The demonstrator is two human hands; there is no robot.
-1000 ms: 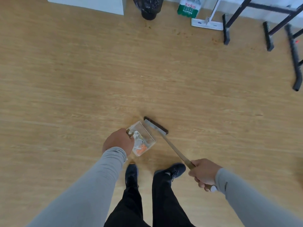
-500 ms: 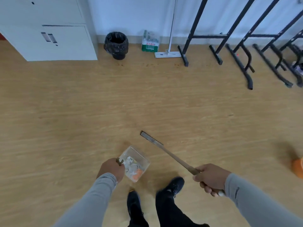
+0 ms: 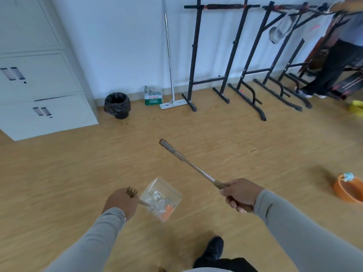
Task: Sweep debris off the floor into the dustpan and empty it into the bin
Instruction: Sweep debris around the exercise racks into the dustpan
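Observation:
My left hand [image 3: 121,203] grips the handle of a clear plastic dustpan [image 3: 162,198], held off the floor. White scraps and an orange piece [image 3: 168,211] lie inside it. My right hand [image 3: 239,194] is closed on the wooden handle of a small broom [image 3: 176,153], whose head points up and away, clear of the floor. The bin [image 3: 117,104], lined with a black bag, stands far ahead by the wall, beside the white cabinet.
A white cabinet [image 3: 39,85] stands at the left. A water-bottle pack [image 3: 153,97] and a flat mop [image 3: 172,104] lean by the wall. Black metal racks [image 3: 243,71] line the right. A person [image 3: 337,55] stands far right. An orange bowl [image 3: 348,190] sits on the floor.
The view has tilted up from the floor to the wall and bin. Dustpan and broom have lifted off the floor, still held.

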